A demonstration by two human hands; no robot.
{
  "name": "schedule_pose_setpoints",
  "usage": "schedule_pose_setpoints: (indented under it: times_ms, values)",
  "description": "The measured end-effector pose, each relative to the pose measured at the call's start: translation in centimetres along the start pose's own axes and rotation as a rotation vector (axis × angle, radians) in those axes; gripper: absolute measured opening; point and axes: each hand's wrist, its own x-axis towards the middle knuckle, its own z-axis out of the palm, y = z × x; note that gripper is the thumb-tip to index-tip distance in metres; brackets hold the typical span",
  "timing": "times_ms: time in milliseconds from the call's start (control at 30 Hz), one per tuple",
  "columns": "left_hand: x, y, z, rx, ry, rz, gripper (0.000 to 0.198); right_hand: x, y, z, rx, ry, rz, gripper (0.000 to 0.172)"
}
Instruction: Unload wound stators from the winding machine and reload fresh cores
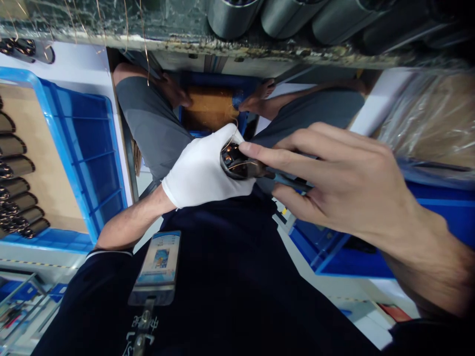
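My left hand (198, 170), in a white glove, is wrapped round a dark cylindrical motor stator (237, 170). The stator's open end, with copper windings inside, faces up, and a thin copper wire (235, 129) loops out of it. From the right comes my bare right hand (345, 173), its index fingertip at the rim of the stator. Between its thumb and fingers is a slim dark hand tool (297, 184), whose tip lies at the stator; blur and the fingers hide its exact kind.
Worn bench edge (178, 44) runs across the top, with several dark cylinders (232, 17) on it and loose copper wires hanging at left. A blue crate (83, 143) at left holds rows of stators (18, 193). Blue bins (334, 252) stand at right; a box (211, 106) sits between the feet.
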Motion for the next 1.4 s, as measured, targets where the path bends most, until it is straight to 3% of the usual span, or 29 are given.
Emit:
schedule_pose_setpoints:
  times_ms: [133, 300, 533, 733, 867, 1000, 1067, 1133, 1200, 1267, 1333, 1400]
  values:
    - [0.2, -0.3, 0.1, -0.055, -0.035, -0.006, 0.035, -0.5, 0.0, -0.2, 0.048, -0.038, 0.073, 0.064]
    - [-0.2, -0.6, 0.8, 0.008, 0.054, -0.01, 0.033, -0.6, 0.7, 0.5, 0.154, -0.047, 0.125, 0.062]
    - [-0.8, 0.2, 2.1, 0.199, 0.113, -0.071, 0.027, -0.2, 0.6, 1.0, 0.042, -0.034, 0.096, 0.073]
    - [-1.1, -0.7, 2.7, 0.176, 0.035, -0.093, 0.03, -0.8, 0.8, 1.1, 0.101, -0.076, 0.119, 0.066]
    - [-0.9, -2.2, 2.7, -0.132, -0.028, -0.078, 0.031, -0.5, 2.2, 2.0, 0.299, -0.091, 0.116, 0.062]
    - [-0.7, -3.2, 3.0, -0.681, -0.193, -0.224, 0.026, 0.5, 2.3, 3.9, 0.439, 0.02, 0.122, 0.066]
    - [-1.0, -3.6, 3.5, -0.854, -0.269, -0.28, 0.029, 1.2, 1.9, 4.9, 0.493, 0.076, 0.097, 0.067]
    - [-1.7, -4.1, 3.9, -0.909, -0.192, -0.245, 0.04, 1.8, 1.6, 5.5, 0.557, 0.089, 0.093, 0.058]
    - [-2.7, -4.5, 3.8, -0.785, 0.042, -0.109, 0.053, 2.2, 1.9, 5.6, 0.665, 0.029, 0.144, 0.05]
    - [-3.8, -4.8, 2.8, -0.468, 0.246, 0.125, 0.067, 2.6, 2.5, 5.5, 0.83, -0.1, 0.233, 0.048]
    - [-5.0, -4.7, 1.2, -0.055, 0.274, 0.388, 0.061, 3.0, 3.1, 5.5, 1.018, -0.26, 0.3, 0.047]
    - [-6.3, -4.4, -0.3, 0.298, 0.185, 0.538, 0.033, 3.4, 3.2, 6.1, 1.147, -0.422, 0.338, 0.048]
